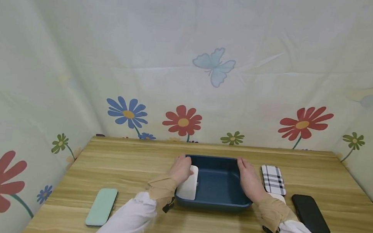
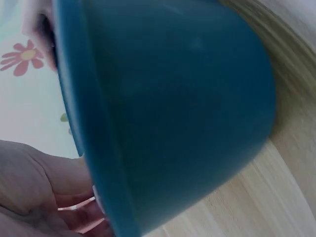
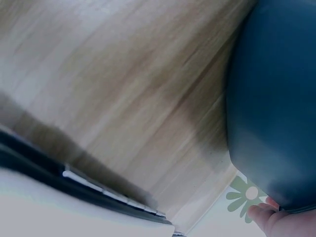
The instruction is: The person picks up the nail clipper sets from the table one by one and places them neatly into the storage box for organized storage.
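A dark blue rectangular basin (image 1: 221,205) sits on the wooden table between both hands. My left hand (image 1: 181,169) grips its left rim, fingers curled over the edge. A white rounded case (image 1: 188,188) stands inside against the left wall, partly behind that hand, with the thumb over its upper edge. On the opposite side, my right hand (image 1: 250,180) holds the right rim towards the far corner. The left wrist view shows the basin's outer wall (image 2: 182,108) close up, with the left fingers (image 2: 74,217) at the rim. Right fingertips (image 3: 264,213) show at the rim in the right wrist view.
Right of the basin lie a black-and-white plaid case (image 1: 273,179), a black case (image 1: 311,215) and another white case (image 1: 278,197), partly hidden by the right wrist. A mint green case (image 1: 102,207) lies at the left. A flower-printed curtain (image 1: 156,78) hangs behind the table.
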A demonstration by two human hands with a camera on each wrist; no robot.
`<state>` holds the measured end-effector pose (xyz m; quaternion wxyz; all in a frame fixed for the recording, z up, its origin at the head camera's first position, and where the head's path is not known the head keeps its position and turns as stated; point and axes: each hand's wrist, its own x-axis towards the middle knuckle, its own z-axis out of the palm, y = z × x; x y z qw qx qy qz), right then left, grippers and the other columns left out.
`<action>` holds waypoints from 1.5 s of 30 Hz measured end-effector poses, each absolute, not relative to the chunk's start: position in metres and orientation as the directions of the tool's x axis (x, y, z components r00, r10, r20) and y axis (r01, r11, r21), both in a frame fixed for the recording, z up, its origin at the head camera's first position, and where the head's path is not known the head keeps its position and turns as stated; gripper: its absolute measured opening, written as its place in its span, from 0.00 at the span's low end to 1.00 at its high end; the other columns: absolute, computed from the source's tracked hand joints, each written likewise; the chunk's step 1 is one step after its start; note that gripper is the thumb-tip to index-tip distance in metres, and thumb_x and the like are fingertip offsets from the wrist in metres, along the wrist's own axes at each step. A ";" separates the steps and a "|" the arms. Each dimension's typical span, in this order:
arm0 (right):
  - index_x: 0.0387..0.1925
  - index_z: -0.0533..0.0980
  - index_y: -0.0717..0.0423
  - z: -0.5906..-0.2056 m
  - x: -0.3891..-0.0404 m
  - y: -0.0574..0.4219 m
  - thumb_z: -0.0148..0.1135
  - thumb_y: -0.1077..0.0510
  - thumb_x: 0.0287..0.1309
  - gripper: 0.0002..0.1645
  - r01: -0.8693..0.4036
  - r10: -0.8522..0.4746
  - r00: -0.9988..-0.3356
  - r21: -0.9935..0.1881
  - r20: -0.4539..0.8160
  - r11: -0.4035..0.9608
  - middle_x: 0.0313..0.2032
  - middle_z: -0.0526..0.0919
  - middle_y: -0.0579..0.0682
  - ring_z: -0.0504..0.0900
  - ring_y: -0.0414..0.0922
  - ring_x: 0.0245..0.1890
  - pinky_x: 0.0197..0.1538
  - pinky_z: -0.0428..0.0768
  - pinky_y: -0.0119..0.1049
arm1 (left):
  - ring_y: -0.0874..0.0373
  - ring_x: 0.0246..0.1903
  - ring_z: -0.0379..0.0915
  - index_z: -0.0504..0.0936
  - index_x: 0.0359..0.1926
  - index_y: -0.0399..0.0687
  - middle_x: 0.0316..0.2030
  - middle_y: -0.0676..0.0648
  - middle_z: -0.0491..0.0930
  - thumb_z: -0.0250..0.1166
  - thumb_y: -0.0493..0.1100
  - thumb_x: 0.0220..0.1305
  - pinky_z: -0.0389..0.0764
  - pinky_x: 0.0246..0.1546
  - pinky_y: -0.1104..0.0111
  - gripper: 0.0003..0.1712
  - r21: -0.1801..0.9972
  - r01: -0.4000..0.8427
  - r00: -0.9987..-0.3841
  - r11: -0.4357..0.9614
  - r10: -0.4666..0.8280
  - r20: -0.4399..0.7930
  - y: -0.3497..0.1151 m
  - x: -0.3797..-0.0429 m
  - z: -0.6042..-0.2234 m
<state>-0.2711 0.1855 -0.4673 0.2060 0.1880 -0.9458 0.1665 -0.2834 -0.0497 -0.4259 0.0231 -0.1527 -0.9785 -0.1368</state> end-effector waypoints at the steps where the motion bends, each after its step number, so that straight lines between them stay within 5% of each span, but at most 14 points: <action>1: 0.54 0.62 0.80 -0.467 -0.271 0.185 0.44 0.80 0.53 0.24 -0.421 -0.287 -0.847 -0.236 0.448 0.876 0.51 0.66 0.75 0.65 0.66 0.51 0.51 0.67 0.53 | 0.49 0.37 0.67 0.78 0.27 0.37 0.27 0.44 0.71 0.68 0.40 0.53 0.68 0.42 0.63 0.10 0.219 0.326 -0.945 0.920 0.313 0.093 -0.050 -0.284 -0.426; 10: 0.54 0.62 0.80 -0.467 -0.271 0.184 0.45 0.80 0.52 0.24 -0.421 -0.289 -0.845 -0.225 0.450 0.879 0.51 0.66 0.74 0.65 0.66 0.51 0.51 0.67 0.53 | 0.52 0.32 0.71 0.78 0.19 0.43 0.23 0.48 0.72 0.70 0.44 0.49 0.71 0.37 0.63 0.12 0.071 0.398 -0.915 0.915 0.389 0.107 -0.050 -0.286 -0.426; 25: 0.54 0.63 0.80 -0.466 -0.270 0.185 0.45 0.81 0.51 0.24 -0.435 -0.296 -0.838 -0.233 0.459 0.870 0.50 0.66 0.75 0.66 0.66 0.51 0.51 0.67 0.54 | 0.52 0.34 0.72 0.83 0.29 0.48 0.26 0.51 0.79 0.69 0.49 0.51 0.70 0.39 0.61 0.10 -0.111 0.445 -0.894 0.889 0.448 0.004 -0.051 -0.296 -0.427; 38: 0.54 0.63 0.79 -0.466 -0.268 0.183 0.45 0.80 0.52 0.24 -0.424 -0.282 -0.843 -0.244 0.459 0.872 0.50 0.67 0.74 0.66 0.66 0.51 0.51 0.67 0.54 | 0.56 0.29 0.70 0.80 0.21 0.56 0.22 0.54 0.76 0.66 0.52 0.53 0.64 0.35 0.63 0.10 -0.218 0.476 -0.878 0.852 0.474 -0.068 -0.051 -0.318 -0.454; 42: 0.53 0.63 0.80 -0.466 -0.268 0.184 0.46 0.80 0.51 0.24 -0.430 -0.289 -0.840 -0.238 0.459 0.871 0.50 0.66 0.75 0.66 0.66 0.50 0.51 0.67 0.53 | 0.55 0.36 0.71 0.81 0.31 0.52 0.31 0.51 0.77 0.67 0.50 0.52 0.69 0.38 0.63 0.09 -0.167 0.477 -0.879 0.863 0.465 -0.106 -0.048 -0.299 -0.429; 45: 0.53 0.63 0.80 -0.465 -0.268 0.184 0.45 0.80 0.51 0.24 -0.428 -0.288 -0.843 -0.244 0.455 0.870 0.50 0.66 0.75 0.66 0.66 0.50 0.51 0.67 0.54 | 0.53 0.44 0.68 0.78 0.47 0.50 0.43 0.47 0.73 0.70 0.54 0.48 0.72 0.40 0.63 0.25 -0.108 0.508 -0.856 0.855 0.486 -0.179 -0.046 -0.290 -0.418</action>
